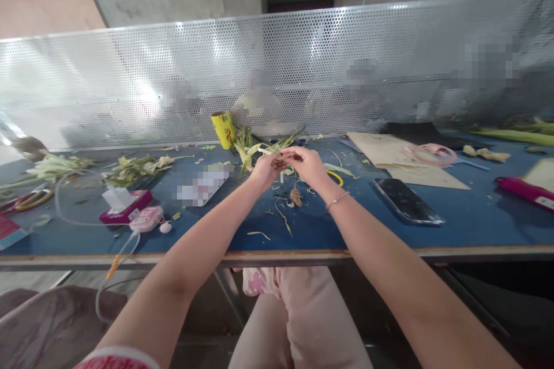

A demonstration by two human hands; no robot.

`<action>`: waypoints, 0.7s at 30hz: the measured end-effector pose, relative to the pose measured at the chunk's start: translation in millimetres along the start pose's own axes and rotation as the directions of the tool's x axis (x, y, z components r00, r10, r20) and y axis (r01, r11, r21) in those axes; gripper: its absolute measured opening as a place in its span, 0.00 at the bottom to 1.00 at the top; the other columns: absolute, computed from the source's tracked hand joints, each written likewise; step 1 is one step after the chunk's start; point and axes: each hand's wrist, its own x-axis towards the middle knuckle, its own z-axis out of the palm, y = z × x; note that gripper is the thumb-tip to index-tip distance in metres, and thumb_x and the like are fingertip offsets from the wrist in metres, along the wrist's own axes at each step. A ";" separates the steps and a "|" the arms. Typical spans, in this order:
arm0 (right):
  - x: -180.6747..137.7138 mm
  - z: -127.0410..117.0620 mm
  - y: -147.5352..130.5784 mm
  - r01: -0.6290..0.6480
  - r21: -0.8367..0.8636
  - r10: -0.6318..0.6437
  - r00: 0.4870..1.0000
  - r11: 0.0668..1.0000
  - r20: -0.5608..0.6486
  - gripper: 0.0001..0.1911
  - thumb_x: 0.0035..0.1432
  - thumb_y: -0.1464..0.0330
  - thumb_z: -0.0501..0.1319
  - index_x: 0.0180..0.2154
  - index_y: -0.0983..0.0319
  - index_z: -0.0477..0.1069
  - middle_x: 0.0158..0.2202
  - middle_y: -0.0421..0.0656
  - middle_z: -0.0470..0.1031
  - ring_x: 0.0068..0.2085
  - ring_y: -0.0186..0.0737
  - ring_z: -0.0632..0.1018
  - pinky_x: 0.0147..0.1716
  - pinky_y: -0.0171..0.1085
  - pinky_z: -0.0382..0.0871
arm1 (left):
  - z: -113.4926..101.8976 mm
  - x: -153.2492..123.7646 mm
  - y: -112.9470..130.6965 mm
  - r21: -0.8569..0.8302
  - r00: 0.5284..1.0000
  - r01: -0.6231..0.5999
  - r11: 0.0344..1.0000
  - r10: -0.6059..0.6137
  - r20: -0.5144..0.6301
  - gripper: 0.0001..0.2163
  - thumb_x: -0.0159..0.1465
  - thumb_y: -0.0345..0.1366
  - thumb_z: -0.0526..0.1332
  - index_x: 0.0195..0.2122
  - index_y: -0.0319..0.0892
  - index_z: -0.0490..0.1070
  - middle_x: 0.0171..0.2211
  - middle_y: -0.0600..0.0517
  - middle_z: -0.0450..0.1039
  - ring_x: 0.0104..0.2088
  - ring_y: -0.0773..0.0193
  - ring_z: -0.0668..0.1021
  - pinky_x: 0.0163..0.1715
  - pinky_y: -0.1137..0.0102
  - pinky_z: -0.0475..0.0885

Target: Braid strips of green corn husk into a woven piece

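My left hand (266, 170) and my right hand (309, 167) meet above the middle of the blue table, fingertips pinched close together. Between them is a thin pale green leaf strip (283, 173), mostly covered by my fingers. Just beyond lies a loose heap of green and yellowish leaves (247, 149), with a yellow printed tube (223, 130) beside it. Under my right wrist a yellow ring (334, 177), perhaps a scissor handle, shows in part. A small brown clump (296, 197) and thin leaf scraps (283, 218) rest on the table nearer to me.
A perforated metal screen (294, 57) rises behind the table (242, 225). To the right are a dark phone (407, 202), brown paper (389, 153) and a pink tape roll (435, 154). On the left stand a lit phone (203, 185), a magenta box (126, 207) and cables.
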 end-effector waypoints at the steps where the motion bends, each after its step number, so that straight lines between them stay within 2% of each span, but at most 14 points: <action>1: -0.3 0.1 -1.1 0.002 -0.006 -0.002 1.000 1.000 -0.007 0.12 0.52 0.74 0.61 0.39 0.59 0.77 0.37 0.44 0.80 0.41 0.41 0.79 0.47 0.45 0.71 | 0.0 -0.1 0.0 -0.005 1.000 -0.016 1.000 0.016 -0.006 0.06 0.59 0.28 0.57 0.25 0.37 0.70 0.23 0.50 0.73 0.25 0.70 0.74 0.35 0.72 0.70; 7: -1.3 -0.1 -4.9 0.012 -0.017 -0.014 0.998 1.000 -0.068 0.11 0.51 0.73 0.62 0.37 0.59 0.77 0.38 0.44 0.80 0.41 0.42 0.79 0.49 0.45 0.70 | -3.7 0.8 -2.9 0.015 0.989 -0.126 0.992 0.125 0.083 0.04 0.56 0.27 0.62 0.25 0.37 0.69 0.26 0.50 0.75 0.29 0.71 0.75 0.38 0.72 0.69; 10: -1.3 -0.4 -4.9 -0.030 0.048 0.034 0.994 0.998 -0.103 0.10 0.51 0.70 0.62 0.38 0.59 0.77 0.37 0.44 0.80 0.41 0.42 0.79 0.48 0.45 0.70 | -4.4 1.4 -4.9 0.029 0.975 -0.197 0.980 0.193 0.112 0.05 0.56 0.30 0.64 0.26 0.37 0.69 0.26 0.51 0.74 0.29 0.72 0.75 0.39 0.73 0.69; 14: -0.9 0.8 -2.3 -0.077 0.161 0.100 0.985 0.984 -0.140 0.11 0.51 0.67 0.63 0.39 0.61 0.75 0.37 0.45 0.79 0.41 0.41 0.79 0.46 0.43 0.70 | -3.4 2.1 -7.5 0.047 0.966 -0.247 0.968 0.242 0.091 0.08 0.56 0.34 0.65 0.25 0.37 0.68 0.25 0.53 0.73 0.29 0.74 0.74 0.39 0.73 0.69; 18: 1.7 2.4 2.7 -0.077 0.200 0.108 0.983 0.977 -0.149 0.14 0.49 0.64 0.64 0.39 0.61 0.74 0.38 0.46 0.78 0.41 0.40 0.77 0.45 0.42 0.69 | -3.0 5.5 -10.2 0.095 0.962 -0.271 0.958 0.266 0.057 0.10 0.56 0.34 0.66 0.24 0.38 0.66 0.22 0.56 0.69 0.27 0.75 0.72 0.38 0.74 0.70; 21: 5.4 2.1 11.1 -0.184 0.217 0.232 0.947 0.959 -0.223 0.13 0.51 0.59 0.61 0.35 0.61 0.72 0.37 0.44 0.77 0.39 0.39 0.76 0.42 0.40 0.69 | -4.2 9.2 -11.3 0.150 0.962 -0.271 0.951 0.274 0.003 0.10 0.56 0.34 0.65 0.24 0.38 0.65 0.20 0.58 0.66 0.24 0.76 0.71 0.35 0.75 0.69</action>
